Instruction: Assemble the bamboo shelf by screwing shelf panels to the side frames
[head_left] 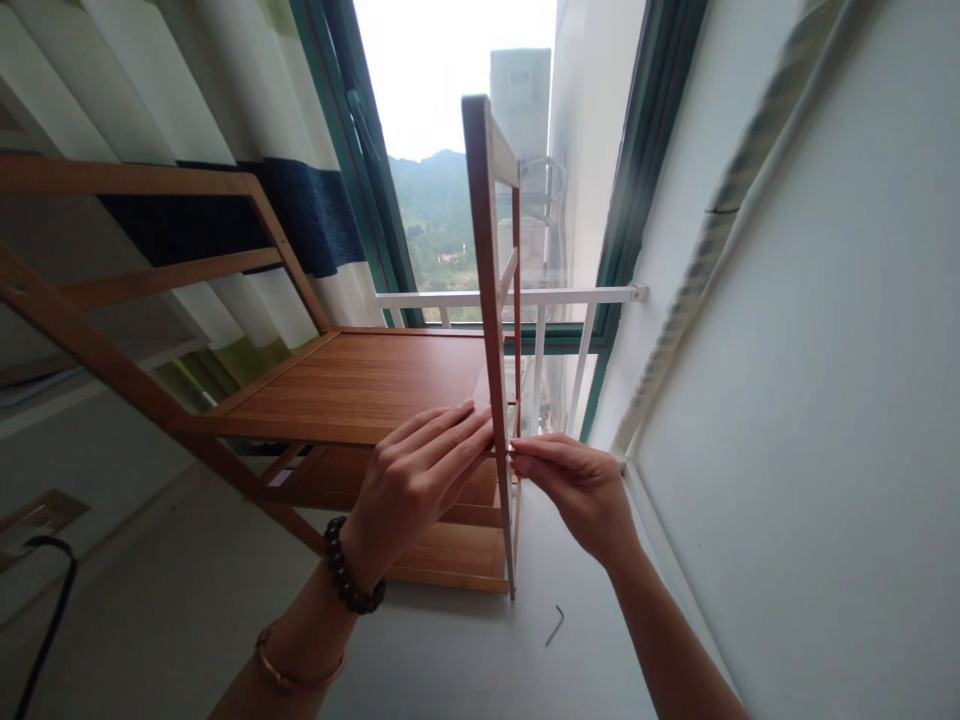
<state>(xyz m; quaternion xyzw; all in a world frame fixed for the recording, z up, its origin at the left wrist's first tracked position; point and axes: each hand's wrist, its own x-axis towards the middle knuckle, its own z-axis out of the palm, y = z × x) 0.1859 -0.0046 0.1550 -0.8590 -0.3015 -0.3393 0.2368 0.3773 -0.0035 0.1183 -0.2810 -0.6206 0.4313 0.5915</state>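
Note:
A bamboo shelf rack (352,385) stands on the floor by a window, with an upright side frame (491,300) at its right end. My left hand (416,480) lies against the inner face of that frame, fingers stretched out flat and touching the wood. My right hand (577,480) is on the outer side of the frame, its fingertips pinched on a small part at the frame post that is too small to name. A beaded bracelet and a bangle sit on my left wrist.
A small hex key (555,625) lies on the pale floor right of the rack's foot. A white railing (517,297) crosses the window behind. A white wall (810,380) rises on the right. Curtains hang at the left; a black cable (52,600) runs along the floor.

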